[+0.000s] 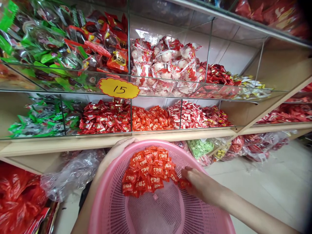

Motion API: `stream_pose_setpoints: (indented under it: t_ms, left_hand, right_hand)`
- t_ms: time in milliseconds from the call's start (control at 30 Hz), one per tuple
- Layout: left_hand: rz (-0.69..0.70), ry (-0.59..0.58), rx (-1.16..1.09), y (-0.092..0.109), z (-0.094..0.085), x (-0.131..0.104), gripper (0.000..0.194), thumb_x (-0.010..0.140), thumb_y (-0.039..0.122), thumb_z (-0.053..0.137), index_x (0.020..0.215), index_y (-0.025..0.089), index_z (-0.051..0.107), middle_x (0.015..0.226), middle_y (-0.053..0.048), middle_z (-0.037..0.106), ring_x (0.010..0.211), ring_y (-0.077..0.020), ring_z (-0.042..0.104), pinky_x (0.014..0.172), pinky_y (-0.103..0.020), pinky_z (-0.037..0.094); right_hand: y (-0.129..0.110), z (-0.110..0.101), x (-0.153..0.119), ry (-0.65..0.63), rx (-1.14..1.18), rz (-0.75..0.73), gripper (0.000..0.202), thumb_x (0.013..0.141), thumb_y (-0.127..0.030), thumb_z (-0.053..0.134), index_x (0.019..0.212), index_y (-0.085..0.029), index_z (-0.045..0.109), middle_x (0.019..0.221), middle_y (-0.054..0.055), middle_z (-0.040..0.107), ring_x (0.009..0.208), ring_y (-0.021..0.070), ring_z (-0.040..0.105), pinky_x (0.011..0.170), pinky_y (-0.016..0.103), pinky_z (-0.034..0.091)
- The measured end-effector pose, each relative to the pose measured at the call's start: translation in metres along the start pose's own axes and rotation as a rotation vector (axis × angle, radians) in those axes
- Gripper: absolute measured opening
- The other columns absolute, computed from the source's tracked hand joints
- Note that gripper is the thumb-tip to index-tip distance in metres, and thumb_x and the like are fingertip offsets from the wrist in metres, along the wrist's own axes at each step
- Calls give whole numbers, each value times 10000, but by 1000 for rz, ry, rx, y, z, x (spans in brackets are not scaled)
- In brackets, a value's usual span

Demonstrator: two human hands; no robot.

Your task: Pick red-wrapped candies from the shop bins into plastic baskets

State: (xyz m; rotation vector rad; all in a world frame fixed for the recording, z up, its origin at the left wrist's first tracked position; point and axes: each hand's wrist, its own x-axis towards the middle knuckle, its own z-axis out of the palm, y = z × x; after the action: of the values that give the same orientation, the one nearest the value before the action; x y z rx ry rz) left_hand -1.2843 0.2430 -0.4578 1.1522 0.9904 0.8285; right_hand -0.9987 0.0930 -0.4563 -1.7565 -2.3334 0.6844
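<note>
A pink perforated plastic basket point(107, 182) is tilted against the wooden edge of the lower shelf. My left hand point(122, 147) is closed on its far left rim, with most of the fingers hidden. Heaped in the upper part of the basket are small orange-red wrapped candies point(148, 170) with pale lettering. Inside the basket's right side, my right hand point(196, 183) curls its fingers around a few of these wrapped candies point(184, 184), close to the heap. More candies of the same orange-red colour point(151, 118) fill a shelf compartment just beyond the rim.
Glass dividers split the shelves into compartments of red, green and white wrapped sweets. A yellow price tag point(119, 88) reading 15 hangs on the upper glass edge. Plastic bags of sweets point(200, 148) lie under the shelf. A red bag point(19, 201) is at lower left.
</note>
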Motion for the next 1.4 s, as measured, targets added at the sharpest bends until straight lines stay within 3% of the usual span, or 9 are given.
stream_pose_setpoints:
  t_ms: [200, 433, 633, 800, 967, 1133, 1233, 1333, 1400]
  left_hand:
    - [-1, -39, -20, 0, 0, -2, 272, 761, 439, 621, 892, 216, 704, 860, -22, 705, 724, -150, 615, 761, -280, 448]
    - [23, -54, -16, 0, 1, -4, 253, 766, 435, 619, 864, 214, 691, 877, -13, 701, 772, -153, 615, 786, -271, 440]
    - [17, -49, -37, 2, 2, -5, 218, 764, 416, 625, 807, 211, 685, 838, 8, 694, 781, -141, 612, 786, -240, 432]
    - [9, -58, -29, 1, 1, -3, 233, 762, 430, 619, 839, 222, 695, 835, -2, 695, 754, -147, 615, 776, -257, 440]
    - [31, -49, 5, 2, 1, -3, 225, 751, 432, 627, 815, 225, 688, 821, -5, 693, 749, -155, 615, 777, -271, 442]
    - [23, -38, 38, 4, 1, -4, 246, 725, 450, 637, 788, 215, 678, 776, -11, 690, 711, -175, 622, 769, -294, 450]
    - [10, -34, 42, 4, 1, -4, 251, 732, 456, 628, 803, 219, 676, 788, -20, 696, 730, -181, 626, 773, -291, 449]
    - [7, -29, 51, 3, 0, -3, 243, 741, 443, 623, 818, 220, 681, 842, -27, 705, 766, -182, 628, 784, -285, 445]
    - [15, -31, 52, 3, 0, -3, 246, 745, 438, 623, 830, 216, 686, 876, -29, 706, 778, -179, 626, 787, -282, 444]
  right_hand:
    - [3, 7, 2, -66, 30, -7, 91, 641, -143, 485, 719, -159, 530, 802, 90, 570, 734, 199, 514, 679, 335, 411]
    - [-4, -4, 7, -152, 147, 8, 114, 601, -126, 531, 710, -157, 542, 854, 71, 554, 766, 174, 502, 713, 303, 415]
    - [1, 8, 17, -279, 298, 162, 174, 539, -84, 556, 695, -157, 583, 729, 2, 559, 668, 125, 492, 597, 239, 395]
    - [1, 17, 17, -481, 552, 298, 260, 535, -48, 495, 742, -135, 625, 536, -55, 462, 508, 75, 422, 473, 198, 338]
    - [-11, 13, 12, -387, 556, 156, 223, 599, -111, 560, 778, -160, 684, 600, -32, 539, 541, 79, 452, 484, 198, 340]
    - [-14, 3, 6, -466, 533, 97, 273, 624, -140, 589, 866, -202, 697, 624, -34, 565, 535, 86, 464, 469, 202, 330]
    - [-7, -3, 7, -274, 425, 59, 267, 655, -132, 557, 895, -195, 658, 751, 0, 604, 614, 113, 509, 534, 230, 392]
    - [0, -8, 9, -39, 227, -43, 252, 696, -97, 477, 895, -164, 617, 882, 68, 612, 763, 167, 548, 699, 311, 443]
    - [2, -9, 11, 10, 135, -113, 239, 717, -82, 443, 881, -153, 601, 890, 91, 606, 820, 190, 553, 757, 345, 441]
